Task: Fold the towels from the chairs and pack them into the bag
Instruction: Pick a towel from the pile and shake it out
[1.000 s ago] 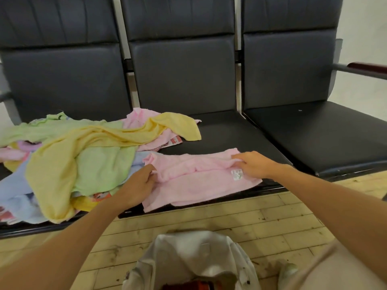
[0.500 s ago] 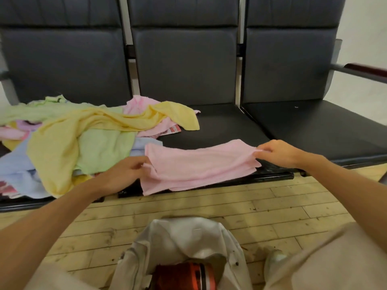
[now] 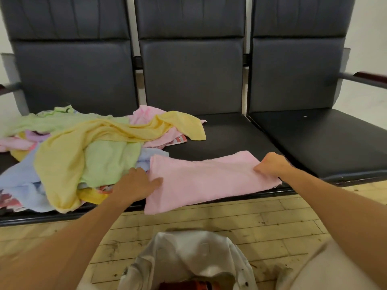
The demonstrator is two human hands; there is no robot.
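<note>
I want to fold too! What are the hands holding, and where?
The right hand grips the pink towel at its right end; the left hand just presses flat on its left end.

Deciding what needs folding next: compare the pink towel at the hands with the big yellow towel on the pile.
The pink towel lies flat and smooth on the middle seat; the yellow towel is crumpled, draped over the pile. The left hand rests flat on the pink towel and the right hand grips its end; nothing touches the yellow towel. Both are plain pastel cloths on the black chairs.
</note>
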